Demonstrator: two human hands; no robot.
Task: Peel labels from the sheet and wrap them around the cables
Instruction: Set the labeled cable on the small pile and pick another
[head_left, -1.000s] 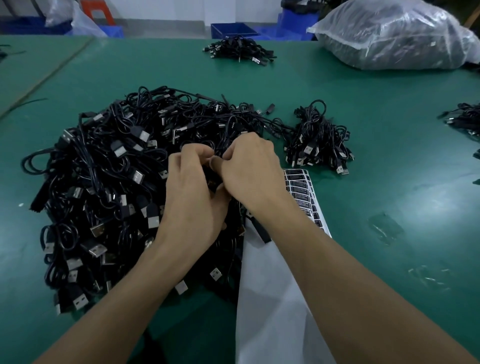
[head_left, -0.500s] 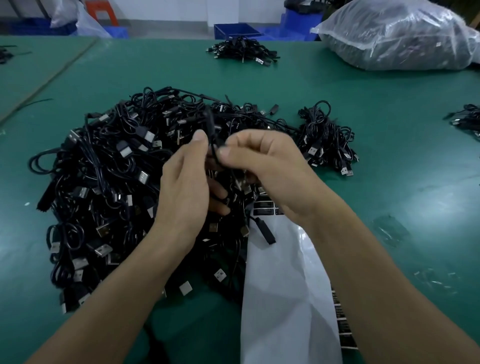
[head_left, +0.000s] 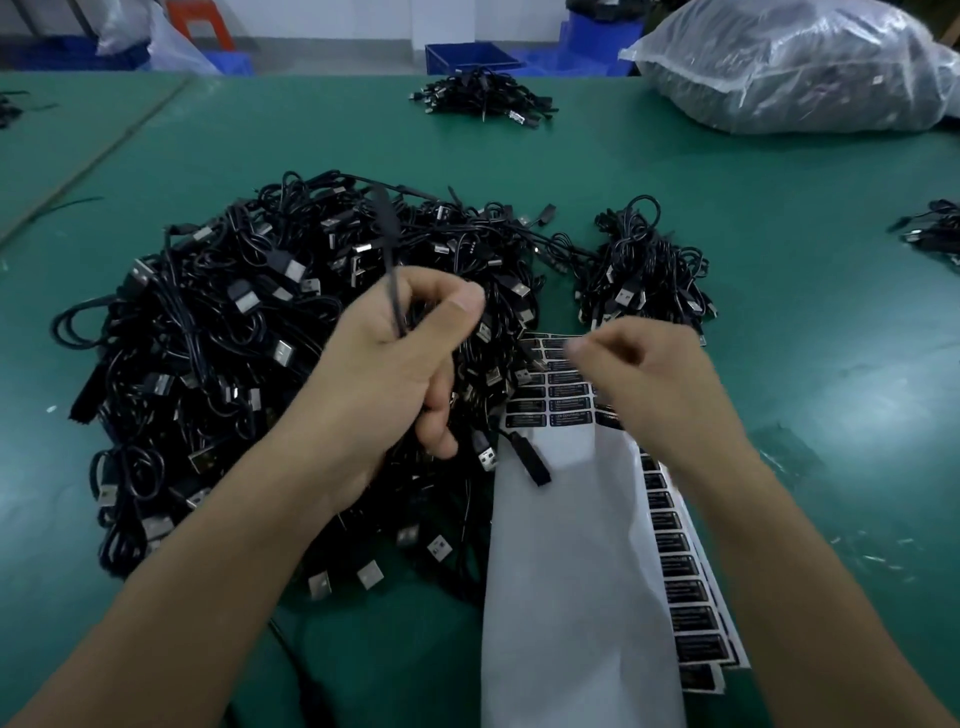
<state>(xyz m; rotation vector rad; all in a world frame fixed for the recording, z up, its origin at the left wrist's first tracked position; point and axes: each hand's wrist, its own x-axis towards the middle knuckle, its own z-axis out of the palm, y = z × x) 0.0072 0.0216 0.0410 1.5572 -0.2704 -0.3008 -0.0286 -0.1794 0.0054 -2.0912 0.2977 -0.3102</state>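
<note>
A big heap of black USB cables (head_left: 208, 364) lies on the green table (head_left: 779, 338). My left hand (head_left: 395, 364) grips one black cable (head_left: 387, 234) from it, and the cable's end sticks up above my fist. The label sheet (head_left: 561, 571) lies to the right of the heap, its white backing bare near me and rows of black labels (head_left: 566, 405) at its far end. My right hand (head_left: 644, 379) hovers over those rows, blurred, with thumb and forefinger pinched at a label on the top edge.
A smaller cable bundle (head_left: 644, 270) sits just beyond the sheet. Another cable pile (head_left: 483, 98) lies at the far middle, and a clear plastic bag (head_left: 795, 67) of cables at the far right. More cables (head_left: 935, 228) reach in at the right edge.
Both hands were together on one cable above the heap. My right hand has let go and moved right and down to the labels, while my left hand keeps the cable.
</note>
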